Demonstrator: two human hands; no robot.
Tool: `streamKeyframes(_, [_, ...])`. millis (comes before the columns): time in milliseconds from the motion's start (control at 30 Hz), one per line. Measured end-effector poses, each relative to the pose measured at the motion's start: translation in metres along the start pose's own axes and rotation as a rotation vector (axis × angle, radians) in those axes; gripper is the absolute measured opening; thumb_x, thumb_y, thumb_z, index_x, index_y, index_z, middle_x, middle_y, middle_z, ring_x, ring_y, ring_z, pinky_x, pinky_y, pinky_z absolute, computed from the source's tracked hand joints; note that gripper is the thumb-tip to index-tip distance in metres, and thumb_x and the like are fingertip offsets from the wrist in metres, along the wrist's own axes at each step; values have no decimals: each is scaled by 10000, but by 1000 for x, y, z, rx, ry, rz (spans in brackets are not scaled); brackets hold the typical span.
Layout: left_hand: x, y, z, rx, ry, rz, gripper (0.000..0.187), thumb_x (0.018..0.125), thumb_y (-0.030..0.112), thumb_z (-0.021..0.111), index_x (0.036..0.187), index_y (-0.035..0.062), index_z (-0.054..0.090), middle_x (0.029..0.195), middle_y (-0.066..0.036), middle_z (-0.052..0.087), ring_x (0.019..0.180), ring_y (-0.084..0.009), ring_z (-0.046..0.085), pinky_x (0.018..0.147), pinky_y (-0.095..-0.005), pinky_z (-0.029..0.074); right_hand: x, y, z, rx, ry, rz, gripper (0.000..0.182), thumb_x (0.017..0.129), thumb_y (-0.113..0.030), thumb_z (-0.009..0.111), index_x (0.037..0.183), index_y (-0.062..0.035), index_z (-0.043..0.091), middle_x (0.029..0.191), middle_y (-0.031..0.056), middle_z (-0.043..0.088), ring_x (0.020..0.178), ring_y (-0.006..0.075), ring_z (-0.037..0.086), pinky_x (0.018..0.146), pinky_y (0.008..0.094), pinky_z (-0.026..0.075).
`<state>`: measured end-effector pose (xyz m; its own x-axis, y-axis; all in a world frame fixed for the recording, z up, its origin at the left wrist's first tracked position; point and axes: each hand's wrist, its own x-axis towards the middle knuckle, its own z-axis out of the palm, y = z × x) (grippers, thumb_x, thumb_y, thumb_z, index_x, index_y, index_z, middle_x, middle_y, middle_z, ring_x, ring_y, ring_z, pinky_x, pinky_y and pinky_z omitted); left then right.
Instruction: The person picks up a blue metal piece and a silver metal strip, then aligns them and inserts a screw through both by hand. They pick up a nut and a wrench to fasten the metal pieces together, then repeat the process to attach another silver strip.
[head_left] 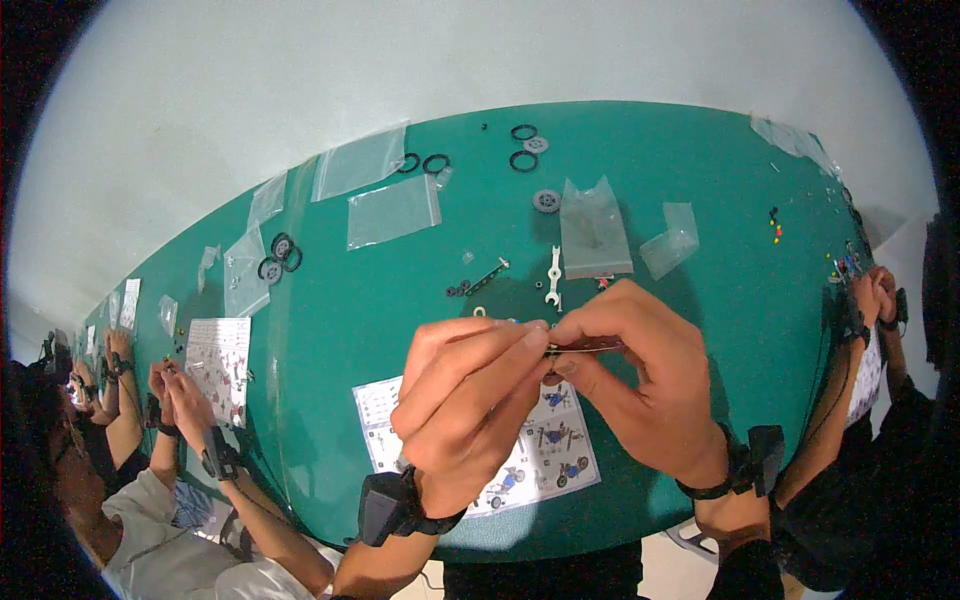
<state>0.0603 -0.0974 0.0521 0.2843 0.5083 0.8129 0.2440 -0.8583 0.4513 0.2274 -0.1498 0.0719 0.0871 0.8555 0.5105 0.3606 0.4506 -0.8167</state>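
Observation:
My left hand (pixel 470 395) and my right hand (pixel 645 385) meet over a printed instruction sheet (pixel 540 455). Between the fingertips of both is a thin, dark reddish strip-like part (pixel 598 346), mostly covered by the fingers. Both hands are pinched closed on it. Just beyond them lie a white wrench-shaped piece (pixel 554 277), a dark perforated bar with a screw (pixel 488 277) and a small cream ring (pixel 480 311).
Clear plastic bags (pixel 597 235) lie about the green table (pixel 400 290). Black tyres (pixel 436 164) and grey wheels (pixel 546 201) sit farther back. Other people's hands work at left (pixel 185 400) and right (pixel 872 300), near another sheet (pixel 217 365).

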Motion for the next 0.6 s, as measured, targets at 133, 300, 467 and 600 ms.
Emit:
streamKeyframes(133, [0,-2,0,-26,-8,13,365,677,-118,798,1023,-5,760,990,-140,746,880,-303,680,794,-384,543,-1,2,-2,87,-37,90,180,862,14,745,1028,-3,676,923,118,659,791,221,694,705,316,564])
streamKeyframes(300, [0,-5,0,-17,10,10,372,671,-82,841,1024,6,767,1011,-102,736,897,-259,684,816,-365,559,1,1,-7,80,-102,105,191,880,5,729,1063,-2,678,919,111,650,812,207,691,745,307,562])
streamKeyframes(467, [1,-11,1,-70,-19,-5,353,670,-80,838,1006,3,767,996,-99,736,886,-260,678,801,-361,552,0,3,-10,350,-117,296,156,922,-31,717,1073,2,690,982,88,637,882,158,679,782,285,556])
streamKeyframes(600, [4,-14,4,-129,-55,9,340,668,-84,834,989,0,762,984,-98,736,884,-258,678,782,-358,546,3,8,-18,358,-156,340,155,918,-19,726,1065,20,696,1026,82,625,931,147,667,794,282,560])
